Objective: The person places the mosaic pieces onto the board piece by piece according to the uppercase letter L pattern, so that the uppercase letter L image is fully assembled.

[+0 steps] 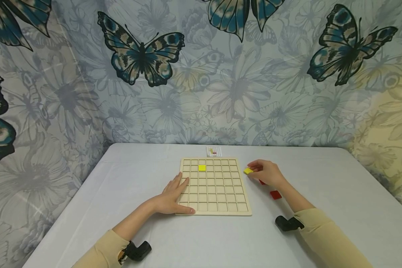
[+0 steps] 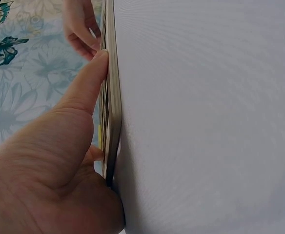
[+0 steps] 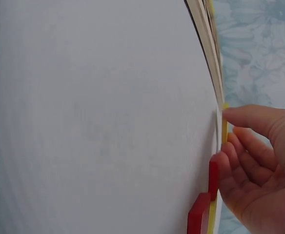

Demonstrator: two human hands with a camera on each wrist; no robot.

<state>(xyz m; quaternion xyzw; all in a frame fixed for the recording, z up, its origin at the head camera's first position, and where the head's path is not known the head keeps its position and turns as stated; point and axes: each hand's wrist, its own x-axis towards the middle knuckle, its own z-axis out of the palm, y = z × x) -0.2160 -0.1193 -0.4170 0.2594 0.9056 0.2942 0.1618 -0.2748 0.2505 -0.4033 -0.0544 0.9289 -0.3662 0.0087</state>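
A wooden grid board [image 1: 215, 209] lies flat on the table, with one yellow square tile [image 1: 202, 168] in a cell of its top row. My left hand [image 1: 170, 196] rests spread on the board's left side, its thumb [image 2: 86, 83] along the near edge. Just off the board's right edge, my right hand [image 1: 267, 173] pinches another yellow tile [image 1: 248, 171] between thumb and fingers, as the right wrist view also shows [image 3: 225, 130]. Beneath that hand a red tile [image 1: 262, 182] is partly hidden, and a second red tile [image 1: 276, 195] lies nearer me.
Behind the board's far edge lies a small printed card [image 1: 214, 151] with a grid and coloured marks. A white cloth [image 1: 127, 178] covers the table. Butterfly-patterned fabric [image 1: 236, 93] hangs behind it. In the right wrist view, a yellow piece [image 3: 212, 220] shows behind the nearer red tile.
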